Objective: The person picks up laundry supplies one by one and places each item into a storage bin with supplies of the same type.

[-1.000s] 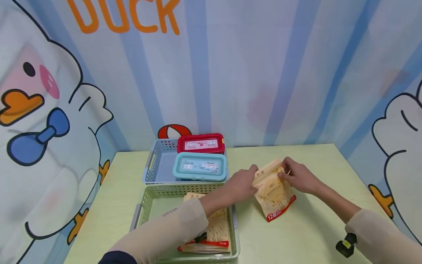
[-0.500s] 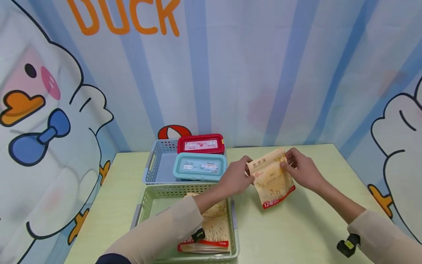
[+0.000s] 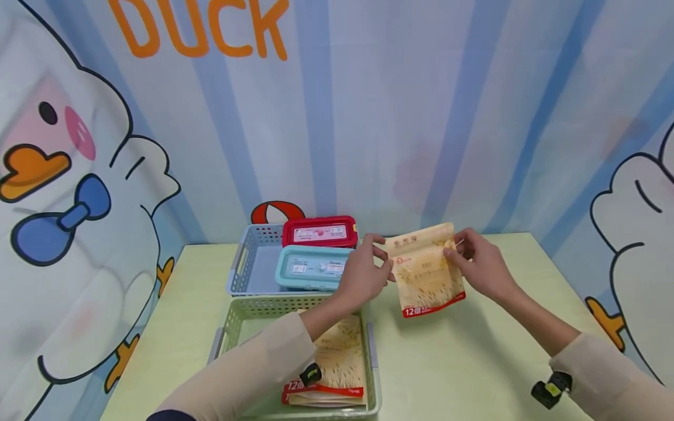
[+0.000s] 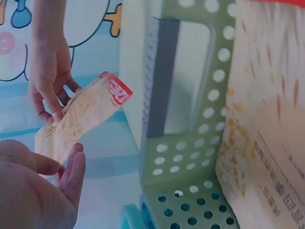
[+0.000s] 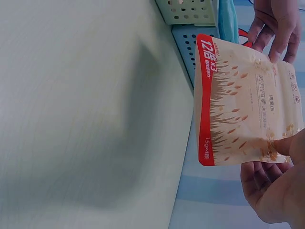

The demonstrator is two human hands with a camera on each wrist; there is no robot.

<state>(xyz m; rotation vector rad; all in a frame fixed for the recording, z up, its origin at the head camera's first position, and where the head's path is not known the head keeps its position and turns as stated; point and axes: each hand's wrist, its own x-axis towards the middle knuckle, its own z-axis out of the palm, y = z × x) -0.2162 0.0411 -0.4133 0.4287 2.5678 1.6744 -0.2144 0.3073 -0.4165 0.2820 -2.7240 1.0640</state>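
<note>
A beige pouch [image 3: 426, 275] with a red bottom band hangs above the table, its printed front toward the head camera. My left hand [image 3: 364, 270] pinches its left edge near the top. On the opposite side, my right hand [image 3: 483, 263] grips the upper edge, thumb on the front face and fingers behind. The right wrist view shows the whole front of the pouch [image 5: 248, 105], with the right thumb pressed on it. Similar pouches [image 3: 339, 356] lie stacked in the green basket [image 3: 247, 307]; my left forearm covers part of them.
Behind the green basket stands a blue basket [image 3: 258, 257] holding a red-lidded box [image 3: 320, 231] and a turquoise box [image 3: 310, 267]. The pale table [image 3: 447, 374] extends to the right. A duck-patterned curtain [image 3: 379, 117] hangs at the back.
Both hands have raised the pouch and moved it slightly left. It has turned from a tilt to nearly upright, with its front flatter and more visible. The baskets have stayed put.
</note>
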